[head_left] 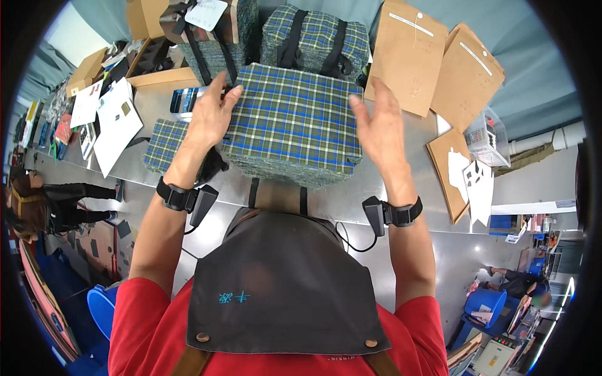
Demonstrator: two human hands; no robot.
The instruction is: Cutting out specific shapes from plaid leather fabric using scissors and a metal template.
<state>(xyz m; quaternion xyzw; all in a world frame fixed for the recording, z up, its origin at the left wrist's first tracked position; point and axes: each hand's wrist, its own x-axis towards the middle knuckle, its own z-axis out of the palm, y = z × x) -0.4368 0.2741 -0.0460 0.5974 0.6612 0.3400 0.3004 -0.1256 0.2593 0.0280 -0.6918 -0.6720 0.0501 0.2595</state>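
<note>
A stack of folded green-and-blue plaid fabric bags [295, 122] lies on the grey table [407, 188] right in front of me. My left hand [212, 113] rests flat against the stack's left edge, fingers spread. At the stack's right side my right hand [376, 128] is held open with fingers apart, just off the fabric. Both wrists carry black bands with small devices. A dark apron covers my chest over a red shirt.
Two filled plaid bags with black straps [313, 37] stand behind the stack, and another folded plaid piece [164, 145] lies to the left. Brown envelopes [433, 59] sit at the right, white papers [113, 125] and cardboard boxes at the left. A person sits at far left.
</note>
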